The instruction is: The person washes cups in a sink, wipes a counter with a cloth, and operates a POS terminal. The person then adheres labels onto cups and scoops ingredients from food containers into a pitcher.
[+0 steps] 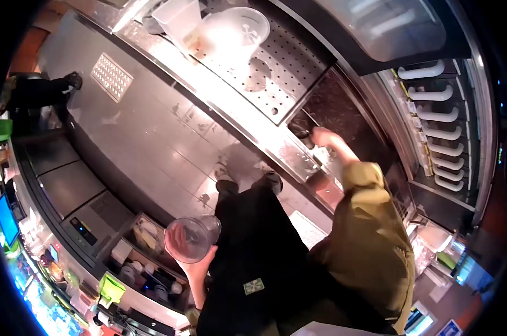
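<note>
My left hand point(200, 267) is wrapped round a clear, see-through cup point(193, 239), held beside my dark apron; its fingers show through the cup wall. Over at the steel counter, my right hand point(327, 140) reaches down at a recess beside the perforated drain tray. Its fingers look closed, but blur hides what they may hold. A dark rounded object point(300, 130) lies right by those fingers, and something whitish point(322, 154) shows just below them.
On the perforated tray point(292, 73) stand a clear square container point(178, 19) and a round translucent lidded tub point(248, 25). White curved handles point(438, 115) line the right side. Wet floor point(152, 140) lies between the counters, with another person's leg point(46, 89) far left.
</note>
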Available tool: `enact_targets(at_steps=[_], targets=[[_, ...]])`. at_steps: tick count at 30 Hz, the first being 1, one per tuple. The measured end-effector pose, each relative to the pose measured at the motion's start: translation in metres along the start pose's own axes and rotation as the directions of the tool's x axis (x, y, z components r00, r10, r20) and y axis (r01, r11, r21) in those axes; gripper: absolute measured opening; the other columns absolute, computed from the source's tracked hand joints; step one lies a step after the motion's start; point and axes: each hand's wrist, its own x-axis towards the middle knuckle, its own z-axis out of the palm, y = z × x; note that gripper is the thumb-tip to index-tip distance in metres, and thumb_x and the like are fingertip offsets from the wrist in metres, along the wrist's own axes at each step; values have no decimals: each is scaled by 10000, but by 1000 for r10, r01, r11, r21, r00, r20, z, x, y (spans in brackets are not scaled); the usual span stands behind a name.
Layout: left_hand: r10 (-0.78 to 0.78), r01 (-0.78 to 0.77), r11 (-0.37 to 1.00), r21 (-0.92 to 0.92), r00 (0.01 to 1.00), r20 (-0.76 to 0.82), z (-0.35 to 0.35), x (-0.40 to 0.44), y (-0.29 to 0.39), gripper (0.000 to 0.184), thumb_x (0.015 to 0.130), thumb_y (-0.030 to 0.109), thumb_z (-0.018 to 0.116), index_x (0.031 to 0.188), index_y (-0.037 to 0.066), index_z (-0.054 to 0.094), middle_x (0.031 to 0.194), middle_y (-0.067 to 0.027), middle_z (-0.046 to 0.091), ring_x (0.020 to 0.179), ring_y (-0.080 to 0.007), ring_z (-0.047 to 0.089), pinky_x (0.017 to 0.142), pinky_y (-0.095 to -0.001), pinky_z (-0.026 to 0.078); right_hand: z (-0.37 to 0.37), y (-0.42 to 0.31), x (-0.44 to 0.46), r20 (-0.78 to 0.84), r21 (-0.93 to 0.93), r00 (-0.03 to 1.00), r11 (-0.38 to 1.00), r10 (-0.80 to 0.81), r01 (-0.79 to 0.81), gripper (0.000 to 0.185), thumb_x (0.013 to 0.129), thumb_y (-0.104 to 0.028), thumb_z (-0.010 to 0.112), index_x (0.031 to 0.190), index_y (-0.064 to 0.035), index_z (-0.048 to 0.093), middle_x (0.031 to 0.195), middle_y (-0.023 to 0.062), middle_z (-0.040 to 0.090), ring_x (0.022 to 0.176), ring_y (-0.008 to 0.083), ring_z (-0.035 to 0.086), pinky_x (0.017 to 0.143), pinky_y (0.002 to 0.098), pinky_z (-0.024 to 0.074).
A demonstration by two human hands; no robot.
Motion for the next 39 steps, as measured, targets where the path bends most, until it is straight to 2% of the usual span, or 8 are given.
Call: enact_targets(at_steps=[4, 12, 16, 23, 25, 29, 34, 39], targets=[[-20, 20, 1000, 23, 999, -29, 56, -19, 8, 1091, 521, 212, 846, 1355, 61, 159, 1305, -128, 336, 1208, -291, 367, 1019, -431, 291, -71, 9, -175, -171, 617, 968, 786, 182, -39, 132, 855, -111, 431, 741, -83, 490, 627, 16, 456, 546, 56, 427, 454, 205, 302], [-165, 138, 966, -218, 980, -109, 163, -74, -5, 1206, 440, 360, 873, 1319, 3, 128, 1299, -193, 295, 1170, -351, 382, 978, -465, 341, 19, 218, 15, -643, -181, 700, 826, 311, -533, 232, 796, -187, 512, 974, -61, 593, 913, 185, 624, 890, 334, 600, 687, 422, 485], [-325, 294, 940, -176, 928, -184, 178, -99, -11, 1192, 460, 264, 846, 1344, 56, 75, 1300, -190, 288, 1176, -337, 364, 996, -465, 300, 24, 210, 73, -585, 11, 800, 987, 135, -159, 471, 818, -272, 532, 1239, -80, 447, 1079, 206, 561, 917, 328, 571, 714, 432, 476], [-117, 113, 986, 121, 993, 26, 183, -106, -12, 1174, 510, 273, 822, 1375, 75, 53, 1344, -148, 257, 1235, -338, 311, 1026, -449, 261, 64, 147, 139, -652, 132, 750, 991, 107, -27, 219, 811, -199, 510, 966, -61, 582, 791, 145, 615, 718, 305, 585, 639, 393, 463], [100, -67, 929, 363, 992, -71, 192, -87, 12, 561, 513, 273, 709, 998, 279, 427, 799, -1, 450, 727, -263, 439, 671, -445, 391, 73, 142, 125, -618, 401, 766, 909, 177, 113, 185, 823, -176, 501, 934, -48, 575, 754, 108, 599, 682, 260, 566, 618, 360, 452], [-46, 38, 988, 147, 998, 50, 173, -85, 20, 1152, 511, 293, 810, 1367, 51, 77, 1347, -153, 270, 1232, -331, 322, 1035, -440, 246, 110, 185, 107, -475, 777, 853, 558, 216, 292, 115, 844, -116, 472, 874, -42, 555, 688, 23, 533, 620, 154, 494, 566, 287, 405], [214, -265, 903, 339, 960, 181, 161, -53, 55, 1113, 409, 277, 829, 1293, -3, 215, 1273, -153, 357, 1154, -291, 407, 994, -416, 311, 104, 210, 11, -275, 854, 959, 475, 68, 211, 88, 848, -46, 452, 854, -61, 538, 677, -50, 436, 606, 50, 379, 531, 201, 308], [132, -129, 987, -92, 991, 24, 158, -42, 71, 961, 377, 174, 823, 1215, 19, 377, 1161, -106, 455, 1088, -253, 459, 947, -402, 369, 90, 180, -91, -336, 818, 931, 534, 143, 213, 112, 845, -49, 464, 921, -51, 546, 752, -27, 483, 668, 72, 422, 587, 210, 343]])
